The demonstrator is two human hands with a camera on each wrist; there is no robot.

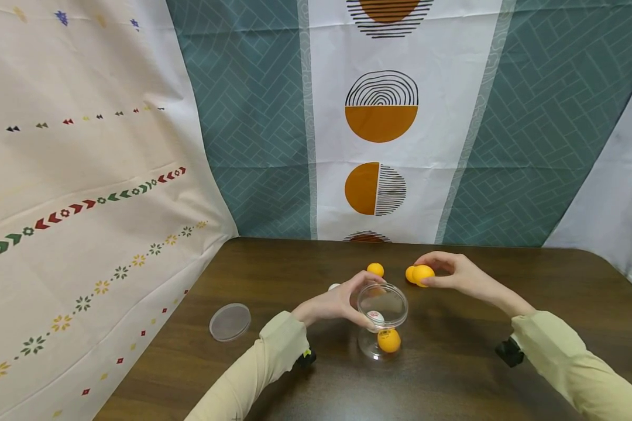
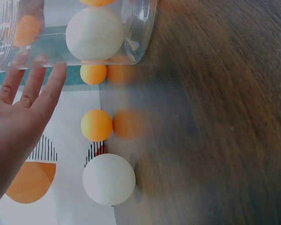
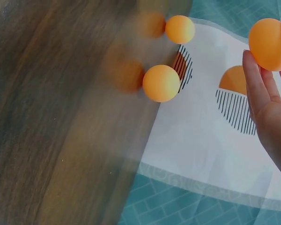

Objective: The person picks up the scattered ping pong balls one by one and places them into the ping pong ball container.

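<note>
Patterned cloths hang behind a dark wooden desk (image 1: pixel 453 362): cream with small arrow and flower borders on the left, teal herringbone flanking a white strip of orange half-circles at the back. On the desk stands a clear plastic jar (image 1: pixel 381 318), open at the top, with an orange ping-pong ball (image 1: pixel 388 340) at its bottom and a white ball (image 1: pixel 375 317) beside it inside; its clear lid (image 1: pixel 230 321) lies well apart to the left. The left hand (image 1: pixel 337 304) steadies the jar, fingers (image 2: pixel 49 91) nearly straight and lying along the wall with the thumb curved round the rim's near side. The right hand (image 1: pixel 455 273) is raised beyond the jar, fingers (image 3: pixel 255 86) pinched together on an orange ball (image 1: pixel 423 275), with a second orange ball (image 1: pixel 411 273) just behind it on the desk. Another orange ball (image 1: pixel 375 269) and a loose white ball (image 1: pixel 334 286) lie near the jar. As a judgement, the light jar could tip or slide if the left hand presses unevenly, and a ball let go off-centre might strike the rim and bounce away; the loose balls would roll across the smooth desk at any nudge from a sleeve. The white ball in the jar bears a small reddish mark, too small to read; no other writing shows
</note>
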